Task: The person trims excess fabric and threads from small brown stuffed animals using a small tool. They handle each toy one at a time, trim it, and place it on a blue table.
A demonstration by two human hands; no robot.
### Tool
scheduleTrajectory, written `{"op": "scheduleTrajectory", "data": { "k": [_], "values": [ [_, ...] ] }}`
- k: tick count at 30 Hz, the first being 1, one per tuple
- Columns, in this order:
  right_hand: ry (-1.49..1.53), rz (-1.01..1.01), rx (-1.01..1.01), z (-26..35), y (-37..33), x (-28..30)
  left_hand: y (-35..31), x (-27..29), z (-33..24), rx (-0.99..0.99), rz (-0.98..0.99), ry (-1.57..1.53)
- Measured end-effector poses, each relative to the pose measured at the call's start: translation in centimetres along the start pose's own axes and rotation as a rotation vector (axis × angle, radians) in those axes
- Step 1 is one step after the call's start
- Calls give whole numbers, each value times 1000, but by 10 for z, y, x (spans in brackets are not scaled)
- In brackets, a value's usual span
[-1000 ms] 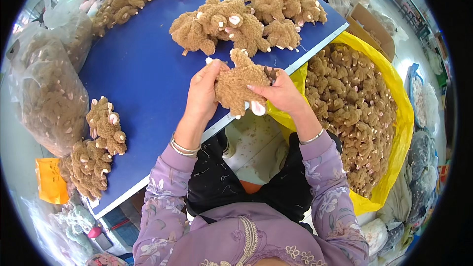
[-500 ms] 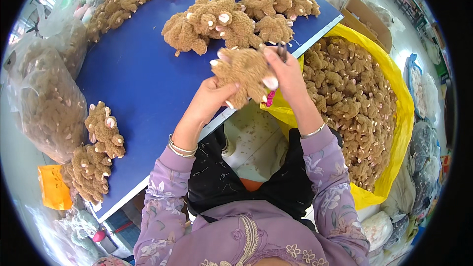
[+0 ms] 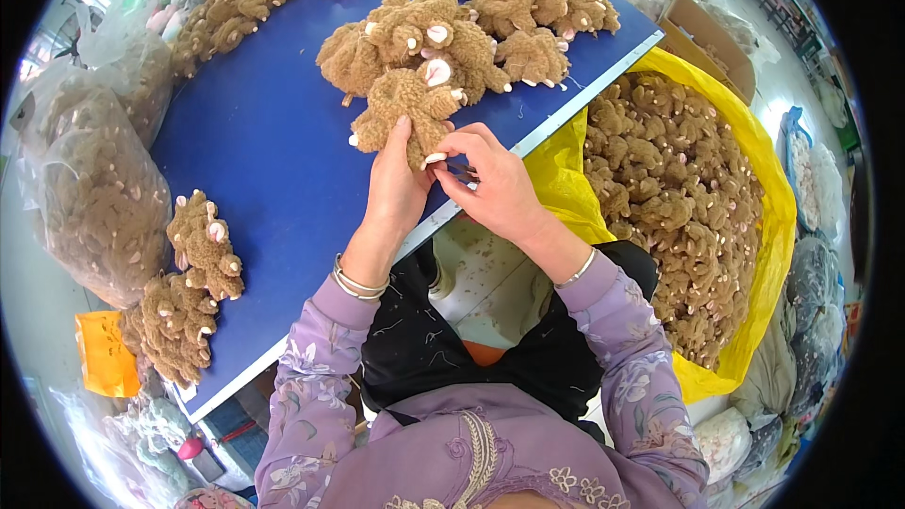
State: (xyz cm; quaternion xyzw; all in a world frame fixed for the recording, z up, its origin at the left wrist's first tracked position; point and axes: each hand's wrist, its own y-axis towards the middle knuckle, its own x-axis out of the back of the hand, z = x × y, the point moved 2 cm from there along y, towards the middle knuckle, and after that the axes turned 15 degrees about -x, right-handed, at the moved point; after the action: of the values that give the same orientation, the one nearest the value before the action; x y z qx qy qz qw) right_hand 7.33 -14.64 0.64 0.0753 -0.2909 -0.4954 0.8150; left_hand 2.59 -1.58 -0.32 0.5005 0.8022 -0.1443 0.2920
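Observation:
My left hand [image 3: 400,185] is closed on a brown curly plush toy [image 3: 403,108], its thumb pressed on the toy's front. The toy looks flat and soft, with a pink-lined white ear and pale tips on its limbs. At the toy's lower edge, my right hand [image 3: 495,179] is closed around a small dark tool [image 3: 461,170], mostly hidden by the fingers; its kind cannot be made out. The right fingertips touch a white-tipped limb. Just beyond the held toy lies a pile of similar brown plush toys [image 3: 415,24] on the blue table [image 3: 273,146].
A yellow sack [image 3: 775,226] full of brown plush pieces stands right of the table. Clear bags [image 3: 94,198] of plush line the left side. Two more toys [image 3: 205,245] lie at the table's left edge, near an orange packet [image 3: 106,353]. A cardboard box [image 3: 702,42] stands behind the sack.
The toy has moved left and up and is turned differently. My right hand has come down from the toy's upper right to its lower edge, the dark tool still in it.

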Motion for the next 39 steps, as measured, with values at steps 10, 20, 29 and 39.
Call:
{"op": "scheduleTrajectory", "data": {
  "k": [10, 20, 29, 39],
  "values": [
    [70, -27, -120, 3, 9, 8, -9, -2, -5, 16, 88, 87],
    [234, 93, -281, 0, 6, 12, -7, 9, 1, -72, 12, 169],
    [700, 190, -736, -4, 10, 16, -11, -4, -3, -285, 22, 218],
    [747, 384, -627, 8, -3, -4, -9, -4, -10, -158, 2, 118]
  ]
}}
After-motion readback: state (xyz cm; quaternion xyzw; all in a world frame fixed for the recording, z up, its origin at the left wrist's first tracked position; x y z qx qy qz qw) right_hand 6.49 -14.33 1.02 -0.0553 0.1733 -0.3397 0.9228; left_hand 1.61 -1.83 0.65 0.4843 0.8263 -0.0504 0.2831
